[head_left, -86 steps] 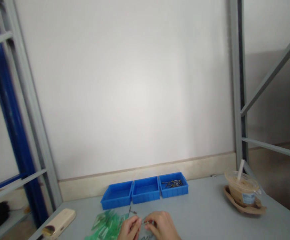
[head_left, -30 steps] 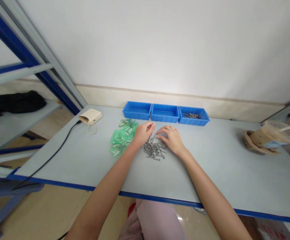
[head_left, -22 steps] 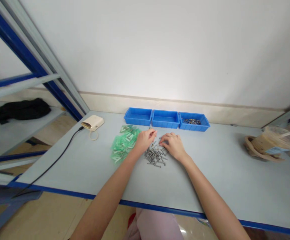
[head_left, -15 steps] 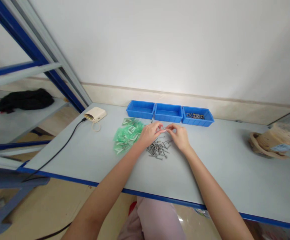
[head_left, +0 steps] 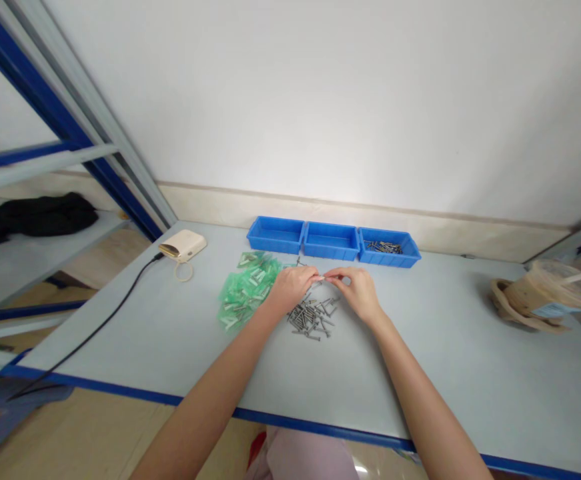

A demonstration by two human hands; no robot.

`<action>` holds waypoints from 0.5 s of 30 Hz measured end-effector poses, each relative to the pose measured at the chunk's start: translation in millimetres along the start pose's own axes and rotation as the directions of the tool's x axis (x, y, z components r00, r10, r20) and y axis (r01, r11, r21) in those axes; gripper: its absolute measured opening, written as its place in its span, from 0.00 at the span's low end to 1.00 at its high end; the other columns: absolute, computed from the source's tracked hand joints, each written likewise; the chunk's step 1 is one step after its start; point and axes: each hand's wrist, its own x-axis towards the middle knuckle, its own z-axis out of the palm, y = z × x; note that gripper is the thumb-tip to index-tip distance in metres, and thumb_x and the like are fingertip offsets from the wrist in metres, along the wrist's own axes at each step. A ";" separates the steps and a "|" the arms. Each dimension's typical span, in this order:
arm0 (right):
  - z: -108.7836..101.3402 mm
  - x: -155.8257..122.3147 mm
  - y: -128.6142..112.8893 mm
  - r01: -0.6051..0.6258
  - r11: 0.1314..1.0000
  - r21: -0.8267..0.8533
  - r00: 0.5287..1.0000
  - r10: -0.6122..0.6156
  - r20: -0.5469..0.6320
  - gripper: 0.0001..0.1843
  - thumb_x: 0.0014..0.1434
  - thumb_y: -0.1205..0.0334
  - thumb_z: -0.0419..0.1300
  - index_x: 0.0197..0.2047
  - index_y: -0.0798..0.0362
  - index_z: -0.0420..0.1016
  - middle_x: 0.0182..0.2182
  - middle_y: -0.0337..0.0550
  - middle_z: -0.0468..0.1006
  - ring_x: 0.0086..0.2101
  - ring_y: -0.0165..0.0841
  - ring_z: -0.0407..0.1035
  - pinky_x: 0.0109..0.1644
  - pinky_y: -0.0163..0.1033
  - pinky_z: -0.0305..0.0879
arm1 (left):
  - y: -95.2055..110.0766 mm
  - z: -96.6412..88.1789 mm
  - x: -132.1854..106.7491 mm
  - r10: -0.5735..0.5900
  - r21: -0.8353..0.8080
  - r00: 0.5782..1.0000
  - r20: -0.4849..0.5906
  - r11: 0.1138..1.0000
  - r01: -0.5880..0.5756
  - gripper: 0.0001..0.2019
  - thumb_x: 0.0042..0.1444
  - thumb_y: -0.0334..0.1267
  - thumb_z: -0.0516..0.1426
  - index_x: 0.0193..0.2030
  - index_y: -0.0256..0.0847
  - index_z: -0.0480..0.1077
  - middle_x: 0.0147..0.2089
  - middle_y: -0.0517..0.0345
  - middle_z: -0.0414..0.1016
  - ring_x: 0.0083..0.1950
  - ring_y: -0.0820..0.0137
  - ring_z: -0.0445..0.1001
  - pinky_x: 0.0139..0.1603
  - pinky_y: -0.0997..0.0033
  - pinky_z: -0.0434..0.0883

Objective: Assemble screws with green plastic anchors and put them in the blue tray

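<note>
My left hand (head_left: 295, 288) and my right hand (head_left: 358, 291) meet fingertip to fingertip above the far end of a pile of grey metal screws (head_left: 311, 319). My right thumb and forefinger pinch a thin piece that looks like a screw. The left fingers are closed too, on something small and pale that I cannot make out. Beside my left hand lies a green translucent plastic bag (head_left: 243, 297) with several white plugs and metal pieces showing. One loose screw (head_left: 300, 262) lies beyond my left hand.
Along the wall stand a left blue bin (head_left: 275, 244), a middle blue bin (head_left: 330, 251) and a right blue bin (head_left: 393, 259) holding screws. A cream device (head_left: 184, 245) with a black cable (head_left: 115, 317) lies left. At right, a drink cup (head_left: 535, 293) sits in a cardboard holder (head_left: 515, 315).
The view has tilted, so the table sits lower in the picture. My fingertips stay together; the right fingers look straighter, and the small piece between them shows less.
</note>
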 end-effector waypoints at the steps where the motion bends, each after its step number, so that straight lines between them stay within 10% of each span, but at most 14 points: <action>1: 0.0 -0.7 -1.5 0.022 0.998 -0.056 1.000 -0.022 -0.004 0.07 0.55 0.61 0.57 0.34 0.48 0.77 0.33 0.38 0.79 0.34 0.33 0.71 0.42 0.37 0.60 | -0.3 0.7 -0.2 -0.004 -0.010 1.000 0.009 1.000 0.004 0.13 0.62 0.42 0.46 0.36 0.39 0.67 0.32 0.58 0.74 0.33 0.72 0.71 0.33 0.75 0.62; 15: 3.2 -5.2 -12.0 0.061 0.977 -0.206 0.998 -0.059 0.018 0.09 0.59 0.59 0.54 0.39 0.46 0.75 0.35 0.36 0.79 0.33 0.30 0.72 0.39 0.34 0.58 | 3.7 1.1 1.4 -0.100 -0.049 0.995 -0.013 0.994 0.100 0.16 0.63 0.39 0.44 0.28 0.38 0.67 0.25 0.60 0.70 0.29 0.72 0.68 0.32 0.74 0.59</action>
